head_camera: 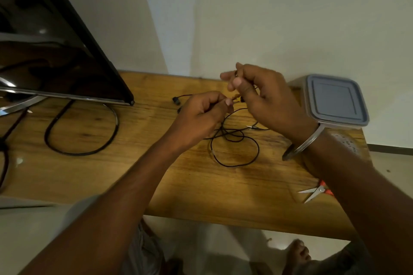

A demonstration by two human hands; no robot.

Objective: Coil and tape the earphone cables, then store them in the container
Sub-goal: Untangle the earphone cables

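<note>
Your left fingers are curled tight, thumb against forefinger, pinching a small tan scrap; it is too blurred to tell what it is made of. Your right fingers are bent in too, thumb pressed flat on the forefinger, and they grip a thin black strand of the cable just beside that scrap. Both your left hand and your right hand hang above the bench, nearly touching at the fingertips. A smooth metal bangle rings your right wrist. Below your hands the rest of the cable lies loose on the bench in a few uneven round loops. Its two small dark earbuds rest to the left of your left hand, and its slim metal plug lies under your right palm. The bench is glossy yellow-brown wood with a strong grain. The box stands at the far right corner, square with rounded corners, clear-walled, and shut under a matte grey lid. Scissors with bright steel blades and orange handles lie open near the right edge, half under your forearm. To the left stands a shiny black screen on a curved chrome foot, with a thick black cord looped on the wood beneath it.
</note>
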